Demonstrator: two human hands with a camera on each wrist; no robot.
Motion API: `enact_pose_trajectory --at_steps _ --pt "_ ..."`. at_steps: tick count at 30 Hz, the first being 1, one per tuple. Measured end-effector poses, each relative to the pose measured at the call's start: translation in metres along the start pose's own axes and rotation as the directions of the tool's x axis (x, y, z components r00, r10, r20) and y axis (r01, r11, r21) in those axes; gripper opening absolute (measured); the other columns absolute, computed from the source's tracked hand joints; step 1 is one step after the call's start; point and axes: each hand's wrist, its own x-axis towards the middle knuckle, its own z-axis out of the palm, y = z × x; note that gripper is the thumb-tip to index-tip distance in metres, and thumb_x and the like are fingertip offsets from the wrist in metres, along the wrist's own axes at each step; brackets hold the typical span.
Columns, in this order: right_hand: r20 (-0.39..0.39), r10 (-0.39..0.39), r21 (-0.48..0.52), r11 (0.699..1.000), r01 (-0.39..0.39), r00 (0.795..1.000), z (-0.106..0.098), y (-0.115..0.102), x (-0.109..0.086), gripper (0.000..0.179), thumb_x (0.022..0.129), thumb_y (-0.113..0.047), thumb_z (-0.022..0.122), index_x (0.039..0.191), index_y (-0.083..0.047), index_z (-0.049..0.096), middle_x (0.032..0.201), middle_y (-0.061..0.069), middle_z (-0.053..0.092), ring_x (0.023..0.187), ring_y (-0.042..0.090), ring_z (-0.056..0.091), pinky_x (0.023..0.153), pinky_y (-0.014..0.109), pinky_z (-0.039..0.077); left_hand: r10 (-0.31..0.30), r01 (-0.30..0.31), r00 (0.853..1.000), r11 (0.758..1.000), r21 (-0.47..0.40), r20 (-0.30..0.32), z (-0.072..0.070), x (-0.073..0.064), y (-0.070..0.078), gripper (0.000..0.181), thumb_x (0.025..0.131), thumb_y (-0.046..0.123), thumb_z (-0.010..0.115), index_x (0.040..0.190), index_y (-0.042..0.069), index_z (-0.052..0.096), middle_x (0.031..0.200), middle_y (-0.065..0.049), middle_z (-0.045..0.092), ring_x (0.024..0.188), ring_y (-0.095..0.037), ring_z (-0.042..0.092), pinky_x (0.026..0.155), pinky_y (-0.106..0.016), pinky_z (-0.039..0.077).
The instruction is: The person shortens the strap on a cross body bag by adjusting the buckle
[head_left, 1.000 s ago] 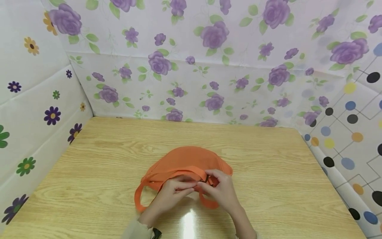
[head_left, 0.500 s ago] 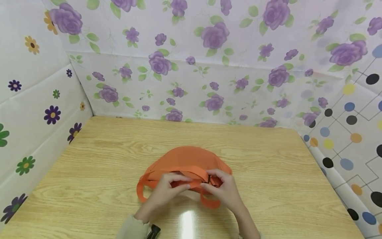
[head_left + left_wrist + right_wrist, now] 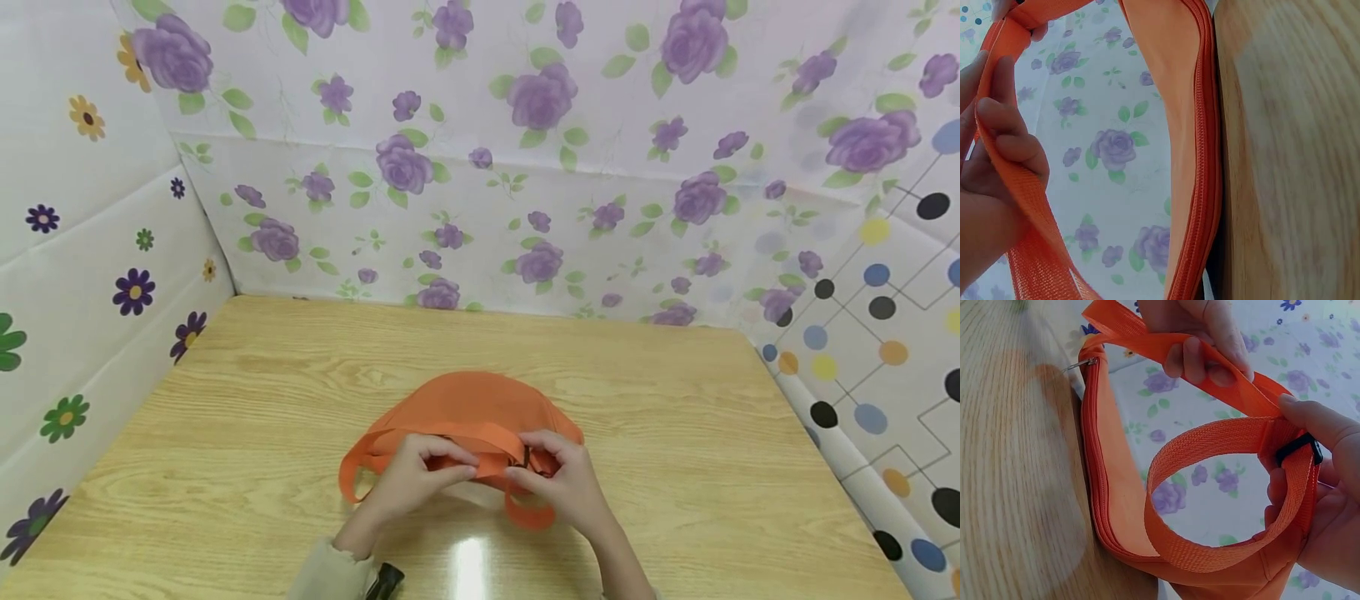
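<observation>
An orange waist bag lies on the table in front of me, its curved top edge facing away. My left hand pinches the orange webbing strap between thumb and fingers, just left of the buckle. With thumb and fingers, my right hand grips the strap at a black slider buckle. A loop of strap hangs below it. The bag's zipper runs along its edge in the left wrist view, and a metal zipper pull shows in the right wrist view.
The wooden table spreads around the bag. Behind it stands a wall covering with purple roses; patterned coverings flank both sides. A small black object lies beside the left sleeve.
My left hand has slid a little left along the strap, widening the gap to the right hand. The right hand keeps its grip at the buckle, nearly still.
</observation>
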Motion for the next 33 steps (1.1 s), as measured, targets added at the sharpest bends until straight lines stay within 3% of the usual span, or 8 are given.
enact_pose_trajectory --at_steps 5,9,13,19,25,33 --pt "0.002 0.005 -0.001 1.000 -0.005 1.000 0.000 0.002 -0.001 0.026 0.069 0.003 0.073 0.094 0.005 0.063 0.084 0.010 0.061 0.068 0.013 0.047 0.054 0.020 0.042 0.002 -0.002 1.000 1.000 -0.027 -0.002 -0.001 0.000 0.011 0.008 0.079 -0.004 0.064 0.083 -0.010 0.067 0.080 -0.018 0.064 0.072 -0.012 0.059 0.059 -0.027 0.050" --pt "0.010 0.019 0.002 1.000 -0.019 1.000 0.001 0.004 -0.001 0.026 0.070 0.003 0.073 0.094 0.004 0.063 0.085 0.010 0.061 0.069 0.013 0.047 0.054 0.021 0.042 -0.050 0.050 0.999 0.998 -0.048 -0.002 -0.003 0.000 -0.002 0.008 0.079 -0.003 0.064 0.084 -0.008 0.068 0.080 -0.015 0.065 0.070 -0.012 0.059 0.058 -0.027 0.049" --pt "0.019 0.027 -0.005 1.000 -0.027 0.999 0.000 0.004 -0.001 0.025 0.070 0.003 0.072 0.094 0.004 0.063 0.084 0.011 0.060 0.067 0.013 0.046 0.053 0.021 0.041 -0.063 0.063 0.998 0.996 -0.069 -0.003 -0.005 0.000 -0.018 0.007 0.078 -0.003 0.065 0.083 -0.008 0.068 0.079 -0.014 0.066 0.067 -0.014 0.060 0.055 -0.029 0.049" --pt "0.018 -0.009 -0.008 1.000 0.009 1.000 0.000 0.016 -0.004 0.025 0.071 0.002 0.072 0.094 0.001 0.063 0.083 0.009 0.060 0.065 0.015 0.046 0.051 0.022 0.041 -0.075 0.074 0.997 0.994 -0.077 -0.017 -0.007 -0.001 -0.021 0.010 0.078 0.003 0.067 0.083 -0.005 0.069 0.079 -0.011 0.067 0.067 -0.011 0.059 0.055 -0.024 0.048" --pt "0.014 -0.046 -0.026 0.999 0.047 0.999 -0.001 0.038 -0.008 0.027 0.071 -0.005 0.074 0.096 -0.006 0.065 0.084 0.003 0.060 0.065 0.013 0.045 0.050 0.022 0.039 -0.073 0.072 0.997 0.995 -0.075 0.000 -0.008 0.000 -0.018 0.011 0.078 0.002 0.067 0.083 -0.007 0.069 0.081 -0.014 0.066 0.070 -0.011 0.060 0.056 -0.023 0.048" --pt "0.016 -0.079 -0.008 0.997 0.079 0.997 -0.004 0.036 -0.009 0.028 0.070 0.000 0.073 0.097 -0.002 0.065 0.081 0.006 0.059 0.063 0.014 0.044 0.049 0.022 0.038 -0.079 0.079 0.997 0.996 -0.034 0.019 -0.009 0.002 0.003 0.008 0.078 -0.005 0.065 0.081 -0.012 0.067 0.079 -0.019 0.065 0.064 -0.006 0.056 0.053 -0.021 0.046"
